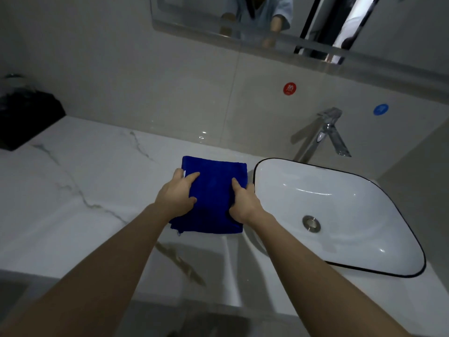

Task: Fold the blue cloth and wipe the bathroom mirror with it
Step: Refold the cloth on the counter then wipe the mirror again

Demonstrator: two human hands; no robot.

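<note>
- Cloth [213, 188] lies folded into a rough square on the marble counter [97, 181], at the centre of the frame, just left of the sink [340, 261].
- Your left hand [178, 193] sits on the cloth's left edge, near its upper left corner; the fingers [192, 177] lie loosely spread over the top, the thumb points in toward the middle, and the hand presses down rather than closing on the fabric.
- Your right hand [244, 201] is at the cloth's right edge, the thumb on top and the fingers curled at or under the border; you seem to be pinching that edge, though the fingertips are hidden.
- Between your two hands the blue surface lies flat, with a loose corner trailing at the lower left.
- Mirror [267, 25] hangs across the top of the frame, well apart from the cloth; neither hand touches it.
- Tap [328, 132] stands behind the sink, at the right.
</note>
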